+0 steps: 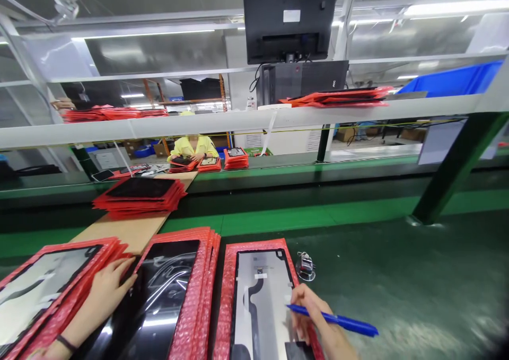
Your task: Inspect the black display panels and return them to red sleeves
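My left hand (104, 295) lies at the left edge of a glossy black tablet screen (165, 291), thumb and fingers stretched apart. That screen rests on a stack of red bubble-wrap sleeves (204, 275). My right hand (316, 317) is closed around a blue pen (345, 324), whose tip points left. The hand is at the right edge of a screen panel (270, 296), lying silver back up on a red bubble-wrap sleeve (228, 291). Left of my left hand is another silver-backed panel (43, 278) on a red stack.
Farther back, a stack of red sleeves (139, 203) with a black screen on top sits on a wooden board (119, 231). A small metallic item (306, 266) lies right of the panel. A green post (449, 174) rises at right. A person in yellow (194, 147) works opposite.
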`<state>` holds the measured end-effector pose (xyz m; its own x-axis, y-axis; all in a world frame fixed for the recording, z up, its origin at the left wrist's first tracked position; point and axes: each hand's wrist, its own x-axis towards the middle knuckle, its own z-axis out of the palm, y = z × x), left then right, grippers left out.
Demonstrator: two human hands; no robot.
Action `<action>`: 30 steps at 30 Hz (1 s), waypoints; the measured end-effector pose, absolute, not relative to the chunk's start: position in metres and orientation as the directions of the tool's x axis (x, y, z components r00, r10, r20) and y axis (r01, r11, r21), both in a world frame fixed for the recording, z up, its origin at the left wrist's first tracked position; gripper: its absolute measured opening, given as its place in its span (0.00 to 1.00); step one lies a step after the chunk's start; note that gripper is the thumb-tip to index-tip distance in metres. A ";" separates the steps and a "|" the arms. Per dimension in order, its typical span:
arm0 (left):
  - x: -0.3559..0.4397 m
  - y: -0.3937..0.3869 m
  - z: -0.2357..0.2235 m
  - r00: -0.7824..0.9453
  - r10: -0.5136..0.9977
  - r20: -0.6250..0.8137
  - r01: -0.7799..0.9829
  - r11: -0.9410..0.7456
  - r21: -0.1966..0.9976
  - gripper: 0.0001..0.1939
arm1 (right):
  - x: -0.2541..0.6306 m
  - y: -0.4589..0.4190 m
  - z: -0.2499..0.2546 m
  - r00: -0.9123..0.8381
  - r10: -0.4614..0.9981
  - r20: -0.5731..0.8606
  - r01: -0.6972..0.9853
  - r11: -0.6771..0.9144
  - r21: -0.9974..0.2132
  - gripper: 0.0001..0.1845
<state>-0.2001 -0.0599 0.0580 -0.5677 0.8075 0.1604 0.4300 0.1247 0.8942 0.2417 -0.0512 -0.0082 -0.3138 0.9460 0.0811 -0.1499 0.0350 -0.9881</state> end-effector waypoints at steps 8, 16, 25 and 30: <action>-0.076 -0.064 0.033 -0.237 0.962 -0.138 0.091 0.163 0.982 0.24 | 0.233 -0.060 -0.020 -0.246 0.954 0.172 0.560 0.285 -0.778 0.17; -0.013 -0.060 0.004 -0.044 0.906 -0.421 -0.241 0.399 0.885 0.18 | 0.228 -0.058 -0.025 -0.250 0.938 0.240 0.579 0.343 -0.740 0.16; -0.009 -0.056 0.029 -0.057 0.843 -0.534 -0.315 0.492 0.811 0.10 | 0.228 -0.059 -0.028 -0.184 0.957 0.226 0.433 0.285 -0.855 0.18; 0.014 -0.046 0.038 0.035 0.866 -0.499 -0.284 0.487 0.826 0.09 | 0.230 -0.056 -0.028 -0.120 0.985 0.127 0.228 0.152 -0.962 0.19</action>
<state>0.0144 -0.0456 0.0376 0.0354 0.8661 -0.4987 -0.2841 0.4871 0.8259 0.2297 -0.0563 -0.0282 -0.1198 0.9846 0.1271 0.2281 0.1519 -0.9617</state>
